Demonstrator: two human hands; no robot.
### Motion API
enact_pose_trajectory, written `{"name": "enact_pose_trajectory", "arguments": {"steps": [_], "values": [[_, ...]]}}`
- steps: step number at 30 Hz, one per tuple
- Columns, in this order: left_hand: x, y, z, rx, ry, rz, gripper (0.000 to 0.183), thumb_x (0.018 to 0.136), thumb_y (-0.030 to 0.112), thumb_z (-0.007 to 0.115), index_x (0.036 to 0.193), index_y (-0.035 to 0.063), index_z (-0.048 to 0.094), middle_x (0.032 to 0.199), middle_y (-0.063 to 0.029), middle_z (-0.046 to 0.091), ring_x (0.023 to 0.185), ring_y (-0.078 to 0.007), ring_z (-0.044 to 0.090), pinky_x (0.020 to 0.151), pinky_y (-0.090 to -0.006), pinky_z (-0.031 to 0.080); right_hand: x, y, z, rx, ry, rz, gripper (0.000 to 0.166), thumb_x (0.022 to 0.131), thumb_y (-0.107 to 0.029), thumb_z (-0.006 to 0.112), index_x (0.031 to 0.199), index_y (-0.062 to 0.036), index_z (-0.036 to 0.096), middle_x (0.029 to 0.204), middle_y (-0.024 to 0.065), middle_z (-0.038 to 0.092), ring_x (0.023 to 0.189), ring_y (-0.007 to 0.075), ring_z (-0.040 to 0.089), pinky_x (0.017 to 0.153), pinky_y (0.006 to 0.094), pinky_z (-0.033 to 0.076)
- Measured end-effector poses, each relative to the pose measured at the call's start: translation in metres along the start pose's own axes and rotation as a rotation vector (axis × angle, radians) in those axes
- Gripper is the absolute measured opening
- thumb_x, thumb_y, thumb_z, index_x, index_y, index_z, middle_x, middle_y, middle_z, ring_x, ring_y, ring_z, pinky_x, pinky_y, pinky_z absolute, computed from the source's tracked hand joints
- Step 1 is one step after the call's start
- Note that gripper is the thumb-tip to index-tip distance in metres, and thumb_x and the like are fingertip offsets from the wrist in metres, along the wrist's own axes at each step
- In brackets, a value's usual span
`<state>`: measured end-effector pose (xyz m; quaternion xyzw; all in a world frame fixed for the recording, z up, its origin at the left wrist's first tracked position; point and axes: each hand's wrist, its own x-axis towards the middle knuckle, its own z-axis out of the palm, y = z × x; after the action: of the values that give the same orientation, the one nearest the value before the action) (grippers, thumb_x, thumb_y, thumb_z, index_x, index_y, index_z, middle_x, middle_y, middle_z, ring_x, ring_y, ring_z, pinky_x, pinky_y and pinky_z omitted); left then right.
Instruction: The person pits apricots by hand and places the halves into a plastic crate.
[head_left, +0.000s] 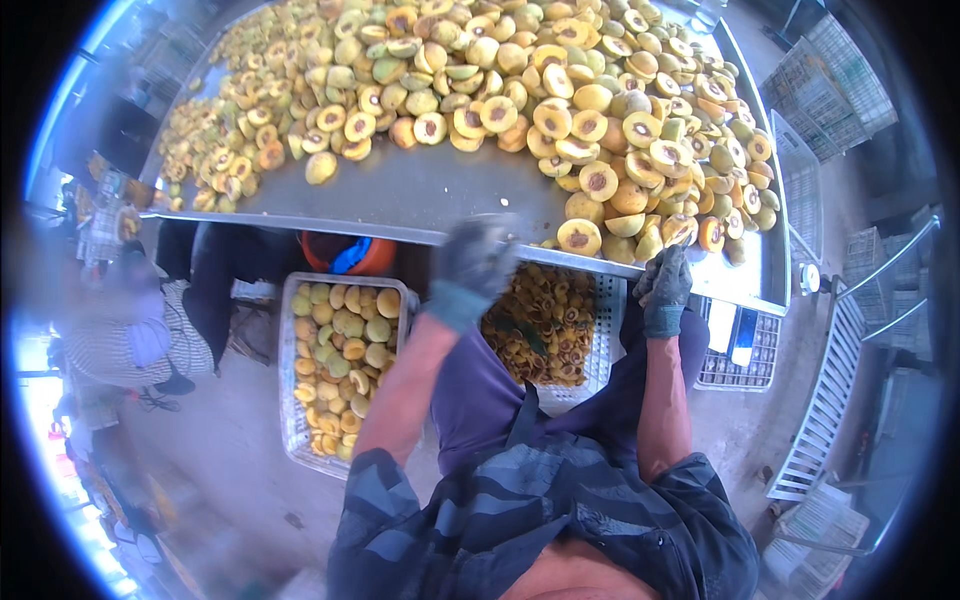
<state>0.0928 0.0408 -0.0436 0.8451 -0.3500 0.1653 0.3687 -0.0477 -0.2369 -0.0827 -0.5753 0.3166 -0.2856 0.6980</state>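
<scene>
My left hand (478, 259), in a dark work glove with a green cuff, is over the front edge of the metal table (390, 187). It is blurred, and I cannot make out its fingers or anything in them. At the same edge, further right, my gloved right hand (664, 281) has its fingers curled just below a halved fruit (679, 229). A small dark tip shows at its fingertips, but what it belongs to is unclear. Yellow halved stone fruit (555, 120), apricot- or peach-like, is heaped across the table, many halves showing brown stones or hollows.
Below the table edge stand a crate of fruit halves (341, 360) and a white basket of brownish fruit scraps (551, 330). An orange bucket (367, 257) is under the table. A person (142, 330) sits at left. Plastic crates (817, 90) and a slatted metal rack (817, 405) stand at right.
</scene>
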Motion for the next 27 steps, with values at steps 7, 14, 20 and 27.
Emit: {"name": "enact_pose_trajectory", "arguments": {"steps": [7,14,20,27], "values": [[0.038,0.034,0.135,0.048,-0.372,-0.297,0.062,0.078,0.036,0.078,0.128,0.0038,0.059,0.112,-0.0231,0.068,0.103,-0.0386,0.066,0.089,-0.0470,0.053,0.015,0.016,-0.001,0.068,-0.080,-0.057,0.037,0.106,-0.038,0.047,0.080,-0.0111,0.049,0.054,0.0029,0.047,0.032,0.0121,0.041,0.030,0.0258,0.032],[0.019,0.047,0.143,-0.009,-0.112,-0.317,0.050,0.074,0.030,0.082,0.111,0.0048,0.061,0.105,-0.0183,0.064,0.096,-0.0386,0.064,0.085,-0.0472,0.052,0.003,0.002,-0.005,0.136,-0.115,0.021,0.032,0.103,-0.035,0.056,0.083,-0.0108,0.051,0.059,-0.0017,0.049,0.041,0.0069,0.042,0.038,0.0232,0.033],[0.024,0.039,0.135,-0.434,0.158,-0.497,0.045,0.076,0.030,0.082,0.103,0.0005,0.059,0.089,-0.0121,0.066,0.078,-0.0202,0.064,0.074,-0.0350,0.054,0.011,0.014,-0.008,0.166,-0.125,-0.013,0.033,0.105,-0.034,0.051,0.082,-0.0101,0.052,0.057,0.0016,0.050,0.036,0.0117,0.045,0.033,0.0253,0.035],[-0.003,0.076,0.060,-1.703,0.207,-0.917,0.031,0.093,0.019,0.062,0.118,0.0031,0.058,0.111,-0.0120,0.064,0.098,-0.0271,0.067,0.079,-0.0461,0.062,-0.041,-0.018,-0.012,-0.002,-0.498,-0.031,0.030,0.107,-0.034,0.048,0.090,-0.0107,0.055,0.063,-0.0041,0.050,0.045,0.0049,0.043,0.040,0.0223,0.035]]}}
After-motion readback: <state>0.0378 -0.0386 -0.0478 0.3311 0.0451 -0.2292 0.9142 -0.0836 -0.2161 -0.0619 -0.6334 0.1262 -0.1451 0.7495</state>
